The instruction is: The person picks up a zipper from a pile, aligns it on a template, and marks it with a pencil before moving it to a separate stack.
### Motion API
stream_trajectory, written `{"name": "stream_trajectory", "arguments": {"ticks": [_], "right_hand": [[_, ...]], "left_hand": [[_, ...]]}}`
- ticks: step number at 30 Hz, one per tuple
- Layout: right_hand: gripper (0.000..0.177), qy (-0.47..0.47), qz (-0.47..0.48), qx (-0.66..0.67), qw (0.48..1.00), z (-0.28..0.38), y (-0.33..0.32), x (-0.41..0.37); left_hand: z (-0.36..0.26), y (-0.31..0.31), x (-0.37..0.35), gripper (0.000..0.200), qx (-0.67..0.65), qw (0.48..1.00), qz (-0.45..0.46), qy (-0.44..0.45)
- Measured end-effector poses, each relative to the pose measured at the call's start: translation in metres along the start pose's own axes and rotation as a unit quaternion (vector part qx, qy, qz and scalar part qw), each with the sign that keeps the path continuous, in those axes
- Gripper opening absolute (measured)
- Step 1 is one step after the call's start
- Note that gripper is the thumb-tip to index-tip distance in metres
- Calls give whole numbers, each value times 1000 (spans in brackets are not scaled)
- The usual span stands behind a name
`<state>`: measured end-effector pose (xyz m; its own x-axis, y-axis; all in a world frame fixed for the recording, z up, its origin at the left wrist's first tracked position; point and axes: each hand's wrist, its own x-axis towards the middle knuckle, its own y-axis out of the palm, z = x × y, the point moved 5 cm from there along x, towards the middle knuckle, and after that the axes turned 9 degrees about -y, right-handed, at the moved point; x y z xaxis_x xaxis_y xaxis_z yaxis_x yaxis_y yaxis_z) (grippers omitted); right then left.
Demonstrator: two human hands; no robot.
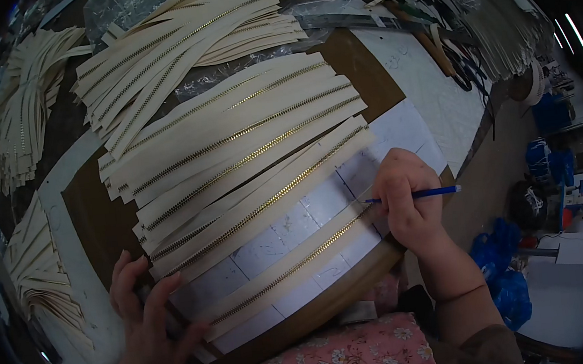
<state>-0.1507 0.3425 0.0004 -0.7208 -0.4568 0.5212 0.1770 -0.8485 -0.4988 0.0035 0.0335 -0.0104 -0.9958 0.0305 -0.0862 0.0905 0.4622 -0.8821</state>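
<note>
My right hand (411, 202) is closed around a blue pen (436, 191), its tip at the right end of a cream zipper tape with brass teeth (293, 269). That zipper lies slantwise on a white sheet marked with drawn lines (244, 274). My left hand (152, 322) has its fingers spread, the thumb at the zipper's left end and the other fingers by the left edge of a layered row of similar zippers (246, 148). The sheet and the row lie on a brown board (88, 215).
Behind the row is a loose heap of cream zippers (181, 52) beside clear plastic wrap (127, 8). More bundles (24, 102) lie at the left. A brown-handled tool (433, 52) is at the upper right. Blue plastic bags (504, 274) stand beyond the table at the right.
</note>
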Motion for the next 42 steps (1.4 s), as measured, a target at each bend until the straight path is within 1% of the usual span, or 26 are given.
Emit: {"name": "stream_trajectory", "arguments": {"ticks": [3,5,9,11,12,14,21,23,29,33,36,38,39,40,41,42], "right_hand": [[45,14,-9,3,1000,-1,-1,-2],[28,32,-17,35,999,-4,-2,-4],[33,17,-24,20,999,0,-4,-5],[38,35,-73,65,995,0,-12,-17],[38,35,-70,66,995,2,-16,-20],[40,72,-44,63,994,5,-19,-27],[39,75,-29,52,995,3,-15,-32],[37,93,-35,57,993,3,-14,-31],[36,84,-9,45,995,4,-15,-29],[35,73,-30,45,996,4,-15,-31],[32,80,-1,44,996,4,-19,-33],[22,35,1,0,999,11,-25,-29],[22,32,4,2,999,14,-24,-27],[13,19,-14,-61,998,19,-25,-24],[8,6,-32,-124,992,22,-27,-21],[8,3,-29,-123,992,21,-27,-20]], "left_hand": [[0,0,1,63,6,1000,4,-2],[0,0,1,63,3,1000,4,1],[-1,0,1,63,5,1000,7,0],[-1,0,1,63,2,1000,15,-9],[0,0,1,63,1,1000,15,-11],[-1,0,1,63,1,1000,14,-10],[-1,0,1,63,7,1000,11,-9],[-1,0,1,63,9,1000,5,-5],[-1,0,1,63,13,1000,8,-4],[-1,0,1,63,12,1000,7,-2],[0,0,1,59,-4,1000,-11,8],[1,-2,-1,52,-29,998,-37,36],[1,-4,-1,52,-29,998,-39,33],[-2,-7,-1,47,-33,998,-36,36],[-4,-8,-1,42,-37,998,-33,39],[-6,-7,-1,42,-38,998,-35,37]]}}
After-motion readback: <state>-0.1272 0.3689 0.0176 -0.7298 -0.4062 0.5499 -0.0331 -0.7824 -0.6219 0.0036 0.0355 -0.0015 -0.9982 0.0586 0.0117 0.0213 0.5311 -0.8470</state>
